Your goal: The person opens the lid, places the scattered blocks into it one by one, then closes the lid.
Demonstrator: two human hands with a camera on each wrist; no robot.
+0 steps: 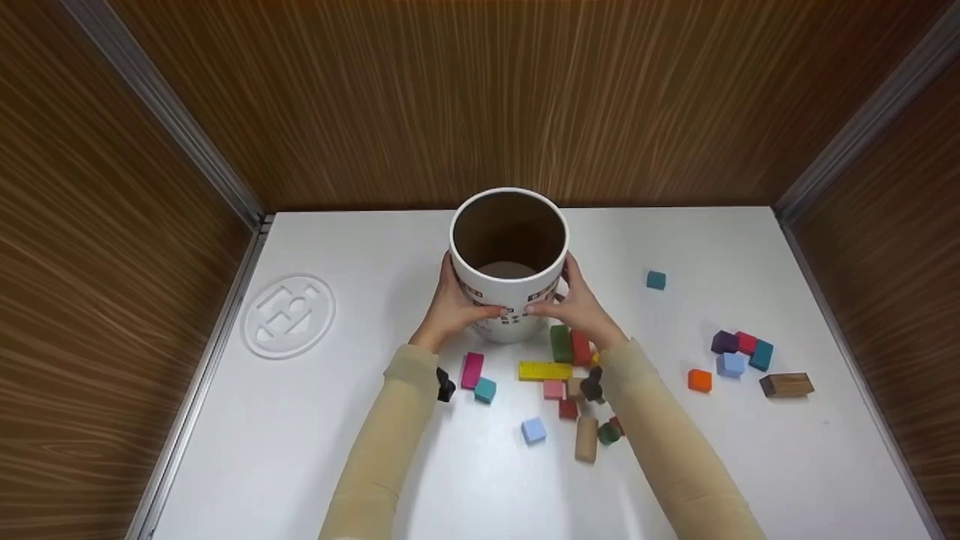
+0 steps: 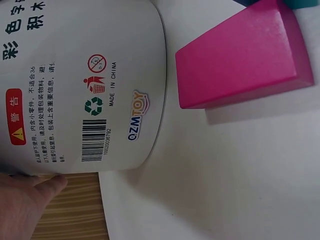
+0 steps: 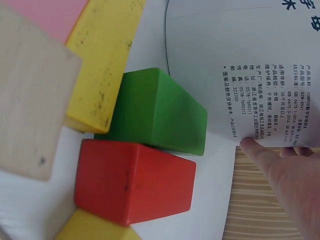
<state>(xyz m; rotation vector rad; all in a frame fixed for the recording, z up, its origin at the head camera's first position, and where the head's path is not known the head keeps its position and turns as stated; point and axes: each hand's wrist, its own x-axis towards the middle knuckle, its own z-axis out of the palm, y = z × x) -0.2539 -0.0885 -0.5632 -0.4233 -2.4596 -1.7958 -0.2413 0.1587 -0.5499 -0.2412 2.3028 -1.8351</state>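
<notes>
Left grip (image 1: 448, 306) and right grip (image 1: 583, 307) wrap widely round a white cylindrical tub (image 1: 508, 294) near the surface (image 1: 465, 480)'s far edge; only the left wrist view shows its black barcode (image 2: 95, 140).

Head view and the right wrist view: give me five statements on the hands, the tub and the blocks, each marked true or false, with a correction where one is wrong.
1. The left hand and right hand both hold the white tub. True.
2. The tub is upside down. False: its open mouth faces up.
3. A white disc lies to the left of the tub in the head view. True.
4. The orange block touches the brown block. False: there is a gap between them.
5. In the right wrist view, a green block lies beside a red block. True.
</notes>
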